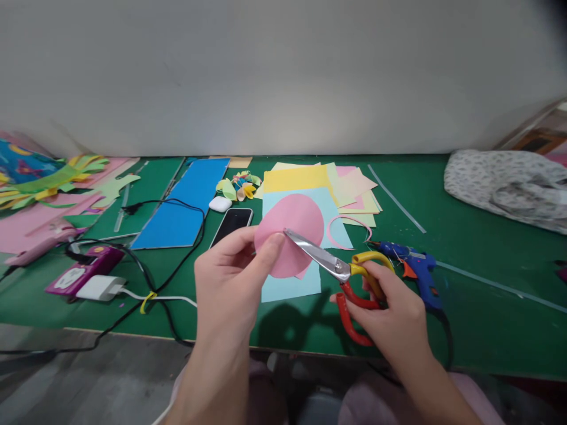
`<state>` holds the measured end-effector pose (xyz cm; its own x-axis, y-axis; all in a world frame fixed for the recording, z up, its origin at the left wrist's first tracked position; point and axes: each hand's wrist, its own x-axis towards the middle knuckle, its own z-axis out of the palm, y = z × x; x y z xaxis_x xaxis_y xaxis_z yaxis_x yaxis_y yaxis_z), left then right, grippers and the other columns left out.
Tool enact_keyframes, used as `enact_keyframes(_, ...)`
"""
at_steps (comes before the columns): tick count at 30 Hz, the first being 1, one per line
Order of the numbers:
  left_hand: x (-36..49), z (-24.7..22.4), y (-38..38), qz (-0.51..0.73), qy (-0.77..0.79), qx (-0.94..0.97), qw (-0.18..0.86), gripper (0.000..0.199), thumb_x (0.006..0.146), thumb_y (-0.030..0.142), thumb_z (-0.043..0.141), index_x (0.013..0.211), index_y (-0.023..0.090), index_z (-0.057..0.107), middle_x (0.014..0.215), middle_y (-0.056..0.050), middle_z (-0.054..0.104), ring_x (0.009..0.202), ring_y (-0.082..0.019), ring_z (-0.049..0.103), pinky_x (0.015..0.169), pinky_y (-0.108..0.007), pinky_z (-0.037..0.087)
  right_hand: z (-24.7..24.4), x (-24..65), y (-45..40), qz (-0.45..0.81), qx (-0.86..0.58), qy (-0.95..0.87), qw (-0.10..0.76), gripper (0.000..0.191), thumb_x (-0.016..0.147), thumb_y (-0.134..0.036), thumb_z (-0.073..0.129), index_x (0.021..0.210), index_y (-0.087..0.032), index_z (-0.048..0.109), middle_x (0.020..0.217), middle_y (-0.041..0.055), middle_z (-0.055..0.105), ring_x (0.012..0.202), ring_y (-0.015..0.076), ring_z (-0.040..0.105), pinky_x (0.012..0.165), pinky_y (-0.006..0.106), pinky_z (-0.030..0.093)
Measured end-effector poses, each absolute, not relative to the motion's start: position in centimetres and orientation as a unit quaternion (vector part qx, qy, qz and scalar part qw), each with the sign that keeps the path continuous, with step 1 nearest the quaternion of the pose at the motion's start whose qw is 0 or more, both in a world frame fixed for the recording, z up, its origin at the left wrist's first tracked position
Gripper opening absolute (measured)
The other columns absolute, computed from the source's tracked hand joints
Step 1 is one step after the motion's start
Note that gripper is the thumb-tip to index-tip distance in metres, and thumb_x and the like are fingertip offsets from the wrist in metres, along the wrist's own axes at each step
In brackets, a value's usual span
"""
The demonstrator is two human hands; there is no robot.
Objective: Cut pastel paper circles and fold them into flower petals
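A round pink paper disc (295, 221) is pinched between the thumb and fingers of my left hand (241, 265), held up over the table. My right hand (392, 307) grips scissors (325, 260) with one yellow and one red handle. Their blades look closed, and the tip touches the disc near its middle, beside my left thumb. Behind the disc lie light blue paper (290, 289) and yellow paper (287, 179). A thin pink paper ring (348, 217) rests just right of the disc.
On the green table (411, 189) are a blue glue gun (414, 265), a phone (233, 224), a white case (220, 204), a blue board (181, 206) and a purple power strip (86, 273) with tangled cables. A patterned cloth item (505, 183) lies right; colored paper scraps lie left.
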<state>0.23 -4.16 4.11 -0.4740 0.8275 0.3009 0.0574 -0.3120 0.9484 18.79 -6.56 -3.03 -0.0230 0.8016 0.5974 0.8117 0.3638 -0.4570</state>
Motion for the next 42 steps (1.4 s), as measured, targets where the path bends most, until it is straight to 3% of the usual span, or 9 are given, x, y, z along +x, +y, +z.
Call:
enact_keyframes(18, 0.23, 4.00, -4.37, 0.698, 0.488, 0.454, 0.262, 0.007, 0.069, 0.018, 0.074, 0.065, 0.024, 0.074, 0.056, 0.006, 0.065, 0.049, -0.007, 0.056, 0.044, -0.016, 0.045, -2.37, 18.69, -6.53, -0.011, -0.549, -0.727, 0.413, 0.035, 0.073, -0.043, 0.071, 0.097, -0.018, 0.066, 0.061, -0.0013, 0.065, 0.046, 0.0135, 0.058, 0.045, 0.023, 0.050)
enact_keyframes(27, 0.34, 4.11, -4.29, 0.694, 0.509, 0.432, 0.270, 0.004, 0.067, 0.023, 0.076, 0.065, 0.022, 0.073, 0.057, 0.004, 0.064, 0.049, -0.008, 0.054, 0.042, -0.018, 0.042, -3.14, 18.75, -6.82, 0.178, -0.552, -0.694, 0.427, 0.040, 0.067, -0.037, 0.076, 0.102, -0.020, 0.066, 0.064, -0.0017, 0.059, 0.052, 0.0143, 0.057, 0.047, 0.023, 0.053)
enact_keyframes(31, 0.05, 3.84, -4.38, 0.689, 0.509, 0.428, 0.287, 0.005, 0.068, 0.026, 0.077, 0.068, 0.022, 0.074, 0.059, 0.003, 0.064, 0.051, -0.008, 0.053, 0.042, -0.017, 0.042, -2.62, 18.32, -6.94, 0.278, -0.552, -0.660, 0.427, 0.037, 0.065, -0.033, 0.077, 0.098, -0.019, 0.067, 0.062, -0.0037, 0.052, 0.049, 0.0129, 0.052, 0.046, 0.024, 0.052)
enact_keyframes(36, -0.26, 3.47, -4.41, 0.694, 0.482, 0.441, 0.304, 0.005, 0.071, 0.025, 0.078, 0.067, 0.024, 0.074, 0.056, 0.005, 0.063, 0.050, -0.006, 0.053, 0.044, -0.015, 0.043, -2.27, 18.48, -6.94, 0.369, -0.549, -0.624, 0.415, 0.028, 0.066, -0.026, 0.073, 0.093, -0.021, 0.066, 0.062, -0.0038, 0.055, 0.050, 0.0133, 0.054, 0.045, 0.022, 0.050)
enact_keyframes(39, -0.17, 3.45, -4.33, 0.691, 0.479, 0.436, 0.320, 0.005, 0.072, 0.025, 0.077, 0.068, 0.025, 0.074, 0.057, 0.005, 0.064, 0.051, -0.006, 0.055, 0.046, -0.015, 0.045, -2.69, 18.96, -6.80, 0.313, -0.555, -0.643, 0.425, 0.033, 0.066, -0.028, 0.075, 0.096, -0.021, 0.064, 0.064, -0.0032, 0.057, 0.050, 0.0134, 0.055, 0.044, 0.022, 0.051)
enact_keyframes(42, 0.06, 3.62, -4.26, 0.690, 0.488, 0.433, 0.314, 0.004, 0.071, 0.026, 0.077, 0.069, 0.025, 0.075, 0.058, 0.005, 0.065, 0.051, -0.007, 0.056, 0.046, -0.017, 0.047, -2.98, 19.18, -6.67, 0.170, -0.573, -0.675, 0.433, 0.043, 0.064, -0.037, 0.078, 0.100, -0.022, 0.063, 0.067, -0.0022, 0.058, 0.050, 0.0136, 0.054, 0.044, 0.023, 0.050)
